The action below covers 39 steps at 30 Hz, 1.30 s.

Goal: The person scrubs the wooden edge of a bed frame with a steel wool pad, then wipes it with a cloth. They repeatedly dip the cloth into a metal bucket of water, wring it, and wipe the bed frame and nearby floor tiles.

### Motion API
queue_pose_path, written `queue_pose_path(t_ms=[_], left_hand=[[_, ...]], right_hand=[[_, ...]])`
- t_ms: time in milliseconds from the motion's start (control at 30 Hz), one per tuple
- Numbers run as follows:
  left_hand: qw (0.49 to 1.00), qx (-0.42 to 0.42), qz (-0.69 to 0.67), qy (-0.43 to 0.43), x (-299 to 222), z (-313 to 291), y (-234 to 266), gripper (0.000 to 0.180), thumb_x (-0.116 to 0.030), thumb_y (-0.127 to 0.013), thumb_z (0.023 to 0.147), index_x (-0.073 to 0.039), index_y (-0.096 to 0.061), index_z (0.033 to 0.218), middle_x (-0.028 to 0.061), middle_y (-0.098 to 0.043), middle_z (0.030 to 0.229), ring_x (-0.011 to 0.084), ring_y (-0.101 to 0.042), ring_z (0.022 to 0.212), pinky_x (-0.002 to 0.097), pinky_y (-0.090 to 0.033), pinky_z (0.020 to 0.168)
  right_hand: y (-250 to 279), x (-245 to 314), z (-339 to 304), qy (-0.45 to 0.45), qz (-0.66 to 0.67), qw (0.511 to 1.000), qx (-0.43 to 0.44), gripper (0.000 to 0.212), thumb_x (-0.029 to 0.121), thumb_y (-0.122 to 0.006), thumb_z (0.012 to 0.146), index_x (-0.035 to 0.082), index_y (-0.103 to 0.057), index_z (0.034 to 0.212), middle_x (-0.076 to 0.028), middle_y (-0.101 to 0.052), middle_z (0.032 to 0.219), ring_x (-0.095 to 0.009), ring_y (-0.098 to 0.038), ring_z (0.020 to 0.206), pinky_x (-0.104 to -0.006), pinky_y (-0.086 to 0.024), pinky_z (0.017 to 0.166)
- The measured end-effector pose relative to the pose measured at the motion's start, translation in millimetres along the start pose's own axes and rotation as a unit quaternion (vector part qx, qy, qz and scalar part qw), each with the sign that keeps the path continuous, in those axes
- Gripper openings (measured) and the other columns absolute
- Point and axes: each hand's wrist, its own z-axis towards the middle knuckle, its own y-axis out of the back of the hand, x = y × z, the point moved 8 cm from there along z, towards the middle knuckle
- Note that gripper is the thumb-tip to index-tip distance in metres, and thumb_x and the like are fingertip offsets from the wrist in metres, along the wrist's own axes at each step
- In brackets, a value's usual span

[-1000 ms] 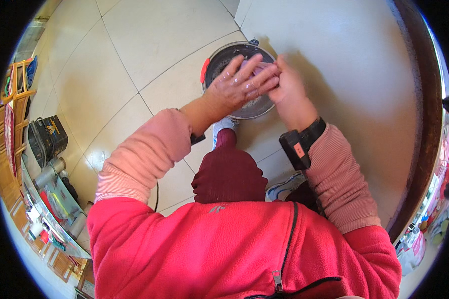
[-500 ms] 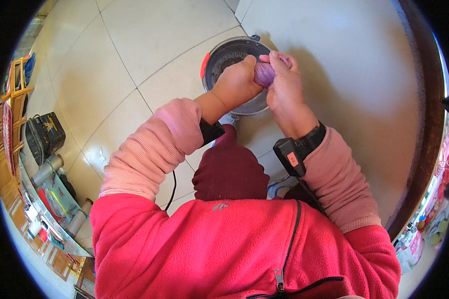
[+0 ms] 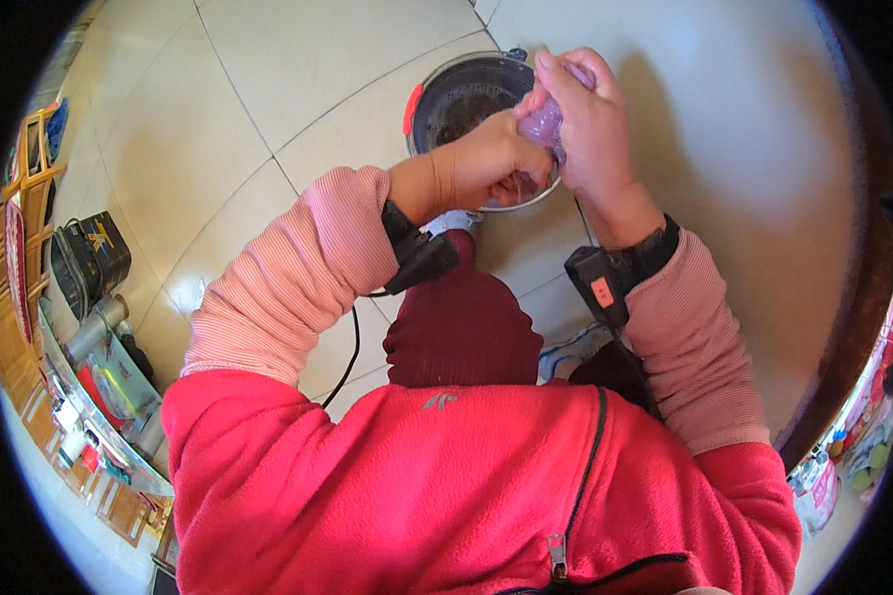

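A bunched, wet-looking purple cloth point(image 3: 542, 123) is twisted between my two hands over the right side of a bucket point(image 3: 427, 111). My right hand point(image 3: 593, 119) is closed round its upper part, with a bit of purple showing between thumb and fingers. Below and to the left, my left hand point(image 3: 496, 164) is closed with its fingers curled at the cloth's lower end. Dark liquid with some froth point(image 3: 471, 107) lies in the bucket, whose left side carries an orange-red handle grip point(image 3: 413, 109). My left hand and forearm hide the bucket's near rim.
Pale floor tiles point(image 3: 198, 129) surround the bucket, and a smooth pale surface point(image 3: 724, 149) with a dark brown edge point(image 3: 848, 327) lies to the right. My maroon-clad knee point(image 3: 463, 332) is just below the bucket. At left stand a black box point(image 3: 97, 253) and a glass-topped table point(image 3: 119, 397).
Both hands have shifted up and slightly right with the cloth. My left hand has turned downward, its fingers now curling beneath, while my right hand has risen above it.
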Motion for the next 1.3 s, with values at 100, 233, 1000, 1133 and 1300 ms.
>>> queue_pose_path(t_ms=[100, 233, 1000, 1133, 1300], left_hand=[[0.996, 0.016, 0.088, 0.013, 1, 14, 13, 0.038, -0.001, -0.066, 0.073, -0.004, -0.058, 0.109, 0.0049, -0.061, 0.073, 0.0109, -0.054, 0.054, 0.0228, -0.036, 0.045], [0.961, -0.085, 0.250, -0.079, -36, 3, 29, 0.040, -0.008, -0.071, 0.078, -0.004, -0.058, 0.116, 0.0060, -0.065, 0.094, 0.0144, -0.063, 0.084, 0.0283, -0.051, 0.069], [0.828, -0.075, 0.466, -0.302, -143, -122, -285, 0.027, -0.019, -0.056, 0.100, -0.007, -0.051, 0.124, 0.0053, -0.059, 0.102, 0.0140, -0.061, 0.089, 0.0318, -0.053, 0.077], [0.893, -0.086, 0.275, -0.345, -148, -119, -286, 0.024, -0.022, -0.050, 0.102, -0.006, -0.057, 0.118, 0.0060, -0.065, 0.106, 0.0161, -0.066, 0.089, 0.0301, -0.055, 0.076], [0.926, 0.018, 0.103, -0.362, -148, -119, -346, 0.031, -0.018, -0.048, 0.102, -0.002, -0.056, 0.127, 0.0116, -0.065, 0.121, 0.0231, -0.067, 0.103, 0.0370, -0.058, 0.085]], right_hand=[[9, -20, 6, -0.105, 0.000, 0.994, -0.016, 0.023, 0.021, -0.069, 0.093, 0.003, -0.054, 0.091, -0.005, -0.063, 0.075, -0.012, -0.059, 0.065, -0.0262, -0.048, 0.062], [17, -12, -9, -0.113, 0.136, 0.984, -0.024, 0.051, 0.011, -0.071, 0.088, 0.002, -0.049, 0.133, -0.012, -0.060, 0.116, -0.019, -0.061, 0.101, -0.0341, -0.054, 0.084], [92, 249, -193, 0.237, -0.021, 0.961, -0.142, 0.077, 0.013, -0.080, 0.076, 0.002, -0.042, 0.143, -0.016, -0.060, 0.124, -0.019, -0.060, 0.110, -0.0350, -0.049, 0.095], [116, 265, -234, 0.249, 0.032, 0.965, -0.072, 0.060, 0.014, -0.080, 0.076, 0.002, -0.055, 0.130, -0.014, -0.064, 0.112, -0.019, -0.061, 0.104, -0.0343, -0.050, 0.093], [178, 301, -309, 0.280, 0.089, 0.951, -0.093, 0.034, 0.013, -0.070, 0.088, 0.004, -0.057, 0.118, -0.009, -0.062, 0.094, -0.013, -0.060, 0.080, -0.0295, -0.053, 0.065]])
